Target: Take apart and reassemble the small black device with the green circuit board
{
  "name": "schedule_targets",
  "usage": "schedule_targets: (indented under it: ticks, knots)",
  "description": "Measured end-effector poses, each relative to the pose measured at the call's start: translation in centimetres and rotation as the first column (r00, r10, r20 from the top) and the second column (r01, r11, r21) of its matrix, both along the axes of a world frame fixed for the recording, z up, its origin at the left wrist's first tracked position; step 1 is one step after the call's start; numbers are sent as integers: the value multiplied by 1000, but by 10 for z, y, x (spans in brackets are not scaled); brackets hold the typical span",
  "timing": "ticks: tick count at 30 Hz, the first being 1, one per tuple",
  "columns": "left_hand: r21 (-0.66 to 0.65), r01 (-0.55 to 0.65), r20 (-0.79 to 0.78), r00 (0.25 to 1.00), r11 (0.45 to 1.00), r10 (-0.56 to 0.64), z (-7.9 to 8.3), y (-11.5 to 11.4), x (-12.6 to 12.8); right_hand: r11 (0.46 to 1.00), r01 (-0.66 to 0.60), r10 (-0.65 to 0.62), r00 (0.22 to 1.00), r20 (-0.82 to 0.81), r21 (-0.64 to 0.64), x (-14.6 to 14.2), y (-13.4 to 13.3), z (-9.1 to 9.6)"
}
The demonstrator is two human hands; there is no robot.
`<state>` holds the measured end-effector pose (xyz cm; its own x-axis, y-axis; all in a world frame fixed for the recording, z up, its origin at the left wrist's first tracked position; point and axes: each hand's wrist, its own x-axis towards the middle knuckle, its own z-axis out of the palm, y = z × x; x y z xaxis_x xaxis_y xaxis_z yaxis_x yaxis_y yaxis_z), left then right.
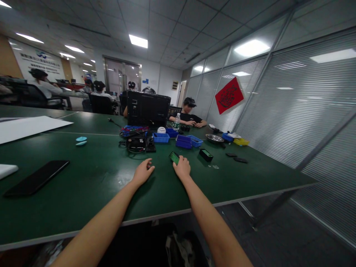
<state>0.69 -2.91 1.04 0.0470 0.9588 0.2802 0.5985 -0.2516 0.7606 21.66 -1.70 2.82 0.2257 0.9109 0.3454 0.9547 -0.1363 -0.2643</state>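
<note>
My right hand (183, 168) is closed on the near end of a green circuit board (174, 157) with a dark edge, at the middle of the green table. Its fingers partly cover the board. My left hand (142, 172) rests to the left, thumb and fingers apart, with nothing in it. To the right of my right hand stands a black box (205, 155) with a green board showing in its top. A small ring (209, 166) and a clear piece (216, 167) lie just in front of that box. Two flat dark pieces (240, 160) lie farther right.
Blue bins (184, 141), a black power unit (136, 144) with cables, and a metal bowl (214, 138) stand beyond my hands. Behind them is a monitor (148, 107). A long black slab (37, 178) lies at left. A person (191, 115) sits at the far side.
</note>
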Motion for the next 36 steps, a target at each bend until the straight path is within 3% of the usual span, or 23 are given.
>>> schedule_targets:
  ticks: [11, 28, 36]
  knots:
    - [0, 3, -9, 1000, 1000, -3, 1, 0, 0, 998, -39, 37, 999, -29, -54, -2, -1, 3]
    - [-12, 10, -19, 1000, 1000, -10, 0, 0, 0, 999, -45, 45, 998, -36, -3, 1, 3, 0]
    - [16, 5, -30, 1000, 1000, -4, -3, 2, 0, 993, -45, 29, 990, 138, 109, 0, -6, 6]
